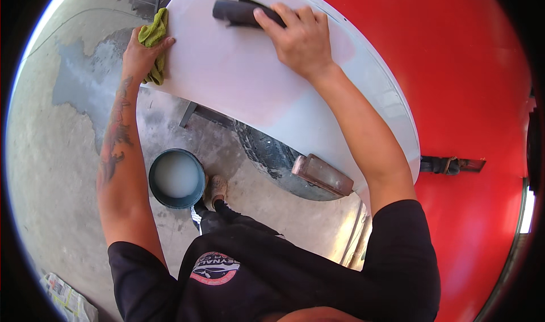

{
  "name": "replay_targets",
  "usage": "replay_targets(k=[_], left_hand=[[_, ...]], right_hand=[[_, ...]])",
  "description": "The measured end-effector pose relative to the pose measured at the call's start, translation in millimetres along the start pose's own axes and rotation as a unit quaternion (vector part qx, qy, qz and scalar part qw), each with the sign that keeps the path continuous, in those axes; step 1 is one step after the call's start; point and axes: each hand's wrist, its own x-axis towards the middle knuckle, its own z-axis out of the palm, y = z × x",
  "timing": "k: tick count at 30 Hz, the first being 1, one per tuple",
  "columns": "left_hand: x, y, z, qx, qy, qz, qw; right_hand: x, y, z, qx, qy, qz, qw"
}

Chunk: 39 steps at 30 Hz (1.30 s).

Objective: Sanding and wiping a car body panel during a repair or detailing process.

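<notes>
A large, smooth white panel (238,78) with faint pinkish patches stretches out in front of me. My right hand (301,41) grips a dark sanding block wrapped in black sandpaper (235,12), which lies against the panel's far part. The hand is slightly blurred. At the panel's left edge, my left hand (145,52) holds a crumpled yellow-green cloth (154,31), with the thumb resting on the white surface. The fingers of that hand are partly hidden by the cloth.
A dark bucket (152,181) of cloudy, whitish liquid stands on the concrete floor by my feet. A brownish rectangular block (322,174) rests at the panel's near edge. Under the panel is a dark tyre (264,157). A red surface (460,83) rises on the right.
</notes>
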Motion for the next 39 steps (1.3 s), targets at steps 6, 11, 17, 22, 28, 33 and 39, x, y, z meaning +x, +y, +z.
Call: replay_targets(k=[6,11,17,22,28,33,39], left_hand=[[-4,-9,-10,-0.011,0.007,0.010,1.000],[-2,-9,45,0.061,0.281,0.010,0.958],[10,94,71,-0.023,0.285,0.049,0.957],[-54,225,135,-0.019,0.237,0.240,0.941],[-222,325,212,-0.014,0.020,0.430,0.903],[-265,265,218,0.042,-0.062,0.516,0.853],[-157,149,134,0.042,0.105,0.291,0.950]], right_hand=[[-57,-23,-19,0.066,-0.035,0.061,0.995],[-182,-12,-147,0.110,-0.178,0.187,0.960],[-292,-21,-277,0.003,-0.135,0.526,0.840],[-343,-42,-299,0.023,-0.073,0.636,0.767],[-323,-20,-264,0.057,-0.011,0.605,0.794],[-339,13,-285,0.004,0.006,0.573,0.819],[-427,1,-313,-0.003,0.084,0.643,0.761]])
